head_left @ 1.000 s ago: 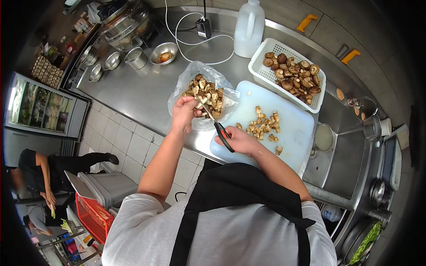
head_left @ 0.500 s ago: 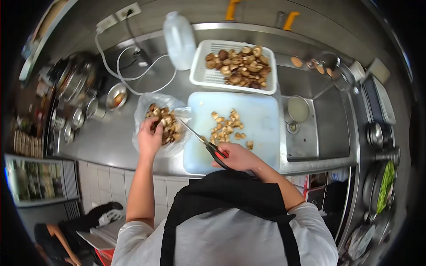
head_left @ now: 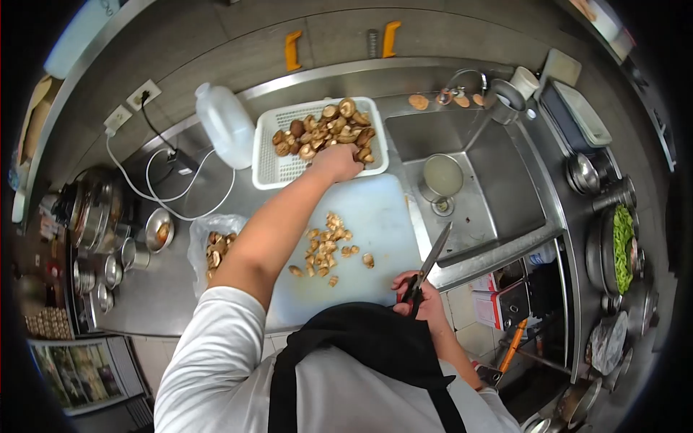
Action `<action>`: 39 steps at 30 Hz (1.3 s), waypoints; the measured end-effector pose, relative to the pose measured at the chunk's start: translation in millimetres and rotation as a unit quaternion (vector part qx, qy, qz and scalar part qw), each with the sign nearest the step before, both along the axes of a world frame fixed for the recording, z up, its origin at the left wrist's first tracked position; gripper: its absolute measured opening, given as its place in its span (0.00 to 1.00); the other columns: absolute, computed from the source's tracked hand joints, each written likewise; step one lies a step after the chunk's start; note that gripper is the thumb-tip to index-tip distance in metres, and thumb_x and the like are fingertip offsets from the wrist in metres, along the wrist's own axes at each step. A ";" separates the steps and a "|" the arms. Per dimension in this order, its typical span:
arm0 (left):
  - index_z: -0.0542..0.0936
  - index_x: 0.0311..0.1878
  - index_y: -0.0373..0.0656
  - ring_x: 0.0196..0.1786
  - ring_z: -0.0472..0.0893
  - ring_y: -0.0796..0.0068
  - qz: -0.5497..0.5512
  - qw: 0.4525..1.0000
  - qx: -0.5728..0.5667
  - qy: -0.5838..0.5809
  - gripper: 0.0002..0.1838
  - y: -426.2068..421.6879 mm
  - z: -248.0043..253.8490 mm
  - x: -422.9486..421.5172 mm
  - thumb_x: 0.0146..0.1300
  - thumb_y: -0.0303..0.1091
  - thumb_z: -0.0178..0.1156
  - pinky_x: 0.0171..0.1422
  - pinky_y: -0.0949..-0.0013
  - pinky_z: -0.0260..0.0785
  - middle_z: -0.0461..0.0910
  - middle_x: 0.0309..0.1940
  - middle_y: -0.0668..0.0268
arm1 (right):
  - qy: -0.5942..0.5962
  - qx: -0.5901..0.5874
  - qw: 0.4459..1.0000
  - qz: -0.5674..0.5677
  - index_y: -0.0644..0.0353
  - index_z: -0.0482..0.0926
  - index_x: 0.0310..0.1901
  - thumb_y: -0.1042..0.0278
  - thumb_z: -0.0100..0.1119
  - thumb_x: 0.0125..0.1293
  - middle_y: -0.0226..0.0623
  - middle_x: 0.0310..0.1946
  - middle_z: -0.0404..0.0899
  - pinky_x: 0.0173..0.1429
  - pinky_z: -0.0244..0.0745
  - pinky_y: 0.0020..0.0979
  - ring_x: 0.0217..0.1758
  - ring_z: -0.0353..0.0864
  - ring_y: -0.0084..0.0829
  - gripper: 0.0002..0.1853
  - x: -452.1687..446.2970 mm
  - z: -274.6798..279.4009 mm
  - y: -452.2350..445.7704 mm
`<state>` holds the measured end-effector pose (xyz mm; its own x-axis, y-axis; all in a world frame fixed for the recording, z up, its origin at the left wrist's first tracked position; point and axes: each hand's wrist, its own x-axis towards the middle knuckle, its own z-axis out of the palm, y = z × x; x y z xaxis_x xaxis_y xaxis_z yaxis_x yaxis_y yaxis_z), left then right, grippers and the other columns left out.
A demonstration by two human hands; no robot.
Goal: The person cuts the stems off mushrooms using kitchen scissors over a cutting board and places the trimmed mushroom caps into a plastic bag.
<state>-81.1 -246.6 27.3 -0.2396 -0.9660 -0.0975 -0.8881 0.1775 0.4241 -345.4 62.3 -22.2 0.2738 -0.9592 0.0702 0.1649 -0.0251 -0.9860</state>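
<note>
My left hand (head_left: pixel 336 163) reaches over the front rim of the white plastic basket (head_left: pixel 269 169), fingers curled down among the brown mushrooms (head_left: pixel 317 130). The hand itself hides whatever its fingertips grip. In my right hand (head_left: pixel 429 302), near the front right corner of the cutting board (head_left: pixel 382 216), is a pair of scissors (head_left: pixel 433 258) with dark, red-lined handles. Their blades point up and away, close together. Cut mushroom stem pieces (head_left: pixel 325 249) lie scattered on the board. Left of it, a clear plastic bag (head_left: pixel 198 249) of mushroom pieces is partly covered by my left arm.
A sink (head_left: pixel 505 195) with a steel container (head_left: pixel 442 177) in it lies to the right. A translucent jug (head_left: pixel 225 130) stands left of the basket, near a white cable (head_left: pixel 162 198). Small metal bowls (head_left: pixel 159 229) sit on the left of the counter.
My left hand has left the plastic bag and moved to the mushrooms in the basket. My right hand has carried the scissors rightward, away from the bag. The camera view has shifted.
</note>
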 end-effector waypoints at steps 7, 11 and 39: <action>0.89 0.49 0.41 0.49 0.89 0.59 0.011 0.993 0.109 0.048 0.17 -38.7 -19.9 -2.2 0.58 0.38 0.75 0.56 0.59 0.80 0.91 0.46 0.58 | 0.029 -0.006 0.999 -0.043 0.60 0.80 0.44 0.72 0.84 0.56 0.37 0.55 0.80 0.61 0.77 0.34 0.56 0.81 0.33 0.20 -7.7 1.2 10.8; 0.90 0.50 0.41 0.47 0.88 0.67 0.014 0.973 0.148 0.177 0.18 -35.8 -45.2 24.8 0.56 0.35 0.76 0.56 0.65 0.79 0.91 0.43 0.60 | 0.015 0.033 0.999 -0.022 0.60 0.80 0.44 0.71 0.83 0.58 0.37 0.55 0.80 0.61 0.77 0.34 0.56 0.82 0.33 0.18 -1.6 -1.1 3.9; 0.88 0.51 0.45 0.55 0.87 0.54 -0.323 0.934 -0.094 -0.122 0.14 -52.2 -14.7 -10.5 0.72 0.40 0.61 0.61 0.51 0.79 0.85 0.52 0.55 | 0.096 0.010 0.995 -0.027 0.60 0.82 0.43 0.71 0.80 0.62 0.38 0.54 0.80 0.60 0.77 0.31 0.57 0.80 0.30 0.15 0.8 -11.2 7.8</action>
<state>-91.7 -298.9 12.6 -0.7705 -0.6338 -0.0678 -0.6367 0.7600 0.1307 -344.7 70.1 -33.4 0.2292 -0.9734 0.0024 -0.0273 -0.0089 -0.9996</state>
